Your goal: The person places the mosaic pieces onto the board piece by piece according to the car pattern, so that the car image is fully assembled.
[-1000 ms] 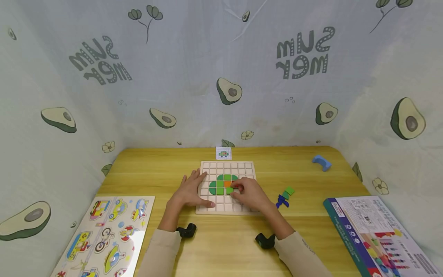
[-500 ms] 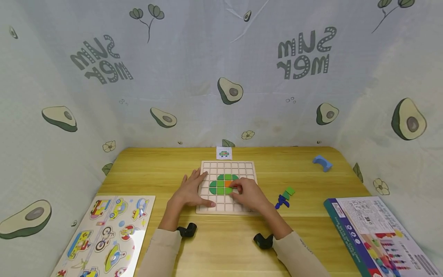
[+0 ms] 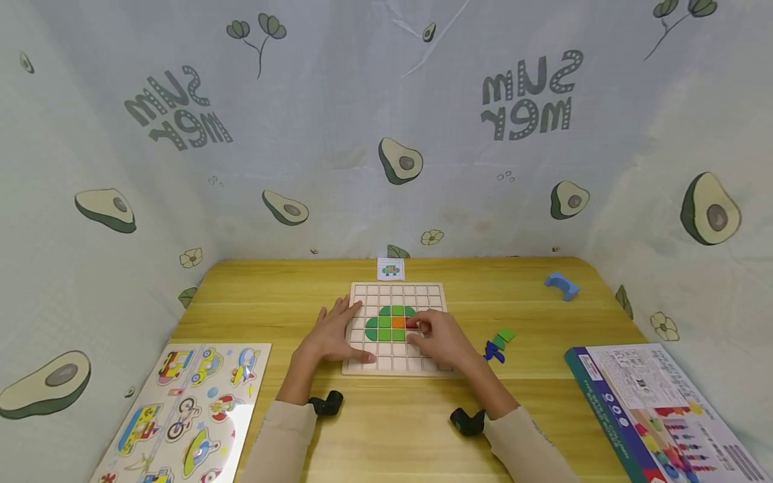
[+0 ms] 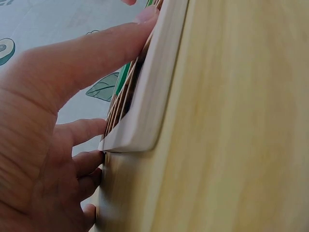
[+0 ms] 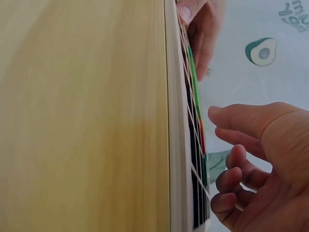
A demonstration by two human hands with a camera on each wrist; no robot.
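A pale wooden grid board [image 3: 423,290] holds green tiles [image 3: 384,323], an orange square [image 3: 398,323] and a red piece [image 3: 412,323] in its cells. My left hand [image 3: 332,332] rests spread at the board's left edge, thumb on the lower left cells. In the left wrist view its thumb [image 4: 96,53] presses the board's border and its other fingers lie along the side. My right hand [image 3: 439,337] hovers just over the red piece and hides some right-hand cells. In the right wrist view the fingertips [image 5: 229,179] are loosely bent, with nothing visible between them.
Loose green tiles [image 3: 506,333] and dark blue pieces [image 3: 494,351] lie right of the board. A small picture card [image 3: 390,269] is behind it. A blue arch block [image 3: 562,285], a boxed set [image 3: 664,402] and a vehicle puzzle board [image 3: 199,396] lie farther out.
A green square, tilted under my right fingers earlier, now lies flat in its cell below the orange square. My right fingers have shifted slightly right, uncovering the red piece. The left hand stays put.
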